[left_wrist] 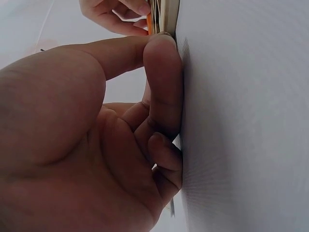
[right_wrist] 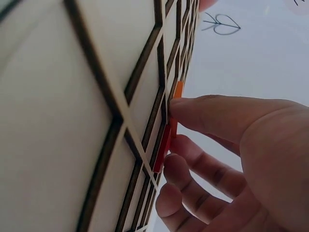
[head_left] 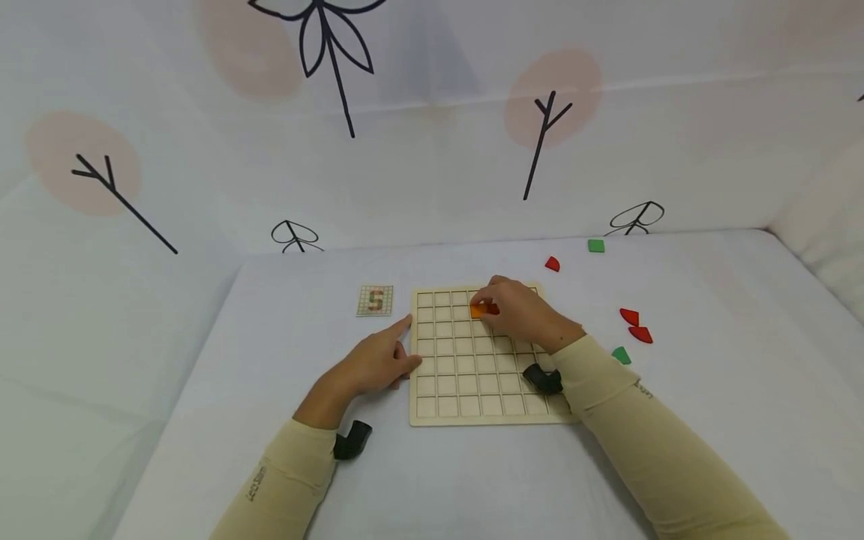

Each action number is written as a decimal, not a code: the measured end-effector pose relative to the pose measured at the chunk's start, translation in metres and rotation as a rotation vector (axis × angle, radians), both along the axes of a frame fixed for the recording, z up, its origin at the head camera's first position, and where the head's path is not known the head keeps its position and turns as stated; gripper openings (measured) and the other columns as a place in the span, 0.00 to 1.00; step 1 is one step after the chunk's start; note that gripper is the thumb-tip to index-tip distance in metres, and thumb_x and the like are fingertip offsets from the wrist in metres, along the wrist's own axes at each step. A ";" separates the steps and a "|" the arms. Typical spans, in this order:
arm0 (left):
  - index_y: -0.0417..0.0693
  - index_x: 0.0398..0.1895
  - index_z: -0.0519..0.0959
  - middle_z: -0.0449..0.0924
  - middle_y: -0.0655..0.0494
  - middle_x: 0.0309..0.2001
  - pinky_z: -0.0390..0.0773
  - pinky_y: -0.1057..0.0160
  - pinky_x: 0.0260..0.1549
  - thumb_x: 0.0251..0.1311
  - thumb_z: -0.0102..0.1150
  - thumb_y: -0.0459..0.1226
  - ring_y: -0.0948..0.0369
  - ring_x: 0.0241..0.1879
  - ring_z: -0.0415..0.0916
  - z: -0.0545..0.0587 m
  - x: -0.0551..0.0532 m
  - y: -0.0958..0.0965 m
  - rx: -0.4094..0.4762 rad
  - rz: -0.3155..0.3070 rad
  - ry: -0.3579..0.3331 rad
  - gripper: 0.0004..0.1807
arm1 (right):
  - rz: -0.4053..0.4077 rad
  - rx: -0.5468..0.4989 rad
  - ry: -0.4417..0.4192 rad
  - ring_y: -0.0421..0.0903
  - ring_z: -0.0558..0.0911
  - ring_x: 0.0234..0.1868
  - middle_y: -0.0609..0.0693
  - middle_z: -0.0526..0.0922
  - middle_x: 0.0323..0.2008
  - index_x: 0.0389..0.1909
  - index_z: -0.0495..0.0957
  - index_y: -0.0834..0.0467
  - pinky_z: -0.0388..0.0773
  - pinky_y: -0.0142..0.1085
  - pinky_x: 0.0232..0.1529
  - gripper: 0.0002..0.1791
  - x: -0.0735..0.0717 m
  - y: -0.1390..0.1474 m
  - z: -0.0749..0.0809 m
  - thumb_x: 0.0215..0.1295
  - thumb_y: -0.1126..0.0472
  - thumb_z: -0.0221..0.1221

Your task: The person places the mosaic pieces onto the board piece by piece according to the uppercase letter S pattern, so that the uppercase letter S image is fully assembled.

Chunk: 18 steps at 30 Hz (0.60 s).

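Observation:
A wooden grid board [head_left: 446,386] with square cells lies flat on the table. My right hand [head_left: 523,311] is over its upper part, pinching an orange square tile [head_left: 478,310] between thumb and fingers. Just right of that tile, partly hidden by the fingers, a red piece [right_wrist: 162,149] sits on the board. At the board's left edge, my left hand [head_left: 376,361] rests with its index finger extended and its thumb touching the edge. The left wrist view shows the thumb [left_wrist: 163,72] against the board's side, with other fingers bent beneath.
A small pattern card [head_left: 374,301] with a gridded figure lies left of the board. To the right are red quarter-round pieces [head_left: 640,334], a red piece [head_left: 553,264] farther back, a green square [head_left: 596,246] and a green piece [head_left: 622,355] beside the right sleeve. A patterned cloth hangs behind.

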<state>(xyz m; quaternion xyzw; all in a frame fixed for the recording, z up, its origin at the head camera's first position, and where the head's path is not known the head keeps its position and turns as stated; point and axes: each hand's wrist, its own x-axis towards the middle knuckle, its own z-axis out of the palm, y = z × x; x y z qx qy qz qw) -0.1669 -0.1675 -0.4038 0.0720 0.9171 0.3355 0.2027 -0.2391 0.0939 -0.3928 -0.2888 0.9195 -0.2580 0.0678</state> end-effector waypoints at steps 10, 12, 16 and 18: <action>0.51 0.81 0.48 0.79 0.57 0.24 0.70 0.63 0.25 0.68 0.62 0.45 0.61 0.20 0.73 -0.002 0.001 -0.001 0.002 0.001 -0.005 0.45 | 0.000 0.006 0.014 0.47 0.74 0.36 0.56 0.80 0.42 0.51 0.84 0.63 0.74 0.38 0.40 0.15 0.001 -0.001 -0.003 0.63 0.69 0.64; 0.51 0.81 0.48 0.79 0.57 0.24 0.70 0.63 0.25 0.68 0.62 0.45 0.61 0.20 0.73 -0.002 0.000 -0.001 0.000 0.003 -0.004 0.45 | 0.002 0.007 0.017 0.47 0.74 0.35 0.56 0.79 0.41 0.51 0.84 0.63 0.74 0.38 0.39 0.15 0.001 -0.001 -0.003 0.63 0.69 0.64; 0.52 0.81 0.48 0.79 0.57 0.24 0.70 0.63 0.25 0.68 0.62 0.45 0.61 0.20 0.73 -0.001 -0.001 -0.001 0.001 0.007 -0.009 0.45 | -0.007 0.018 0.004 0.46 0.74 0.35 0.55 0.78 0.40 0.52 0.84 0.63 0.74 0.37 0.39 0.16 0.001 -0.002 -0.002 0.64 0.67 0.64; 0.52 0.81 0.48 0.79 0.57 0.24 0.71 0.63 0.25 0.68 0.62 0.45 0.61 0.20 0.73 0.000 -0.001 -0.001 0.001 0.007 -0.012 0.45 | -0.008 0.022 -0.005 0.46 0.74 0.36 0.55 0.78 0.40 0.53 0.83 0.63 0.74 0.37 0.39 0.16 0.001 -0.002 -0.001 0.64 0.67 0.64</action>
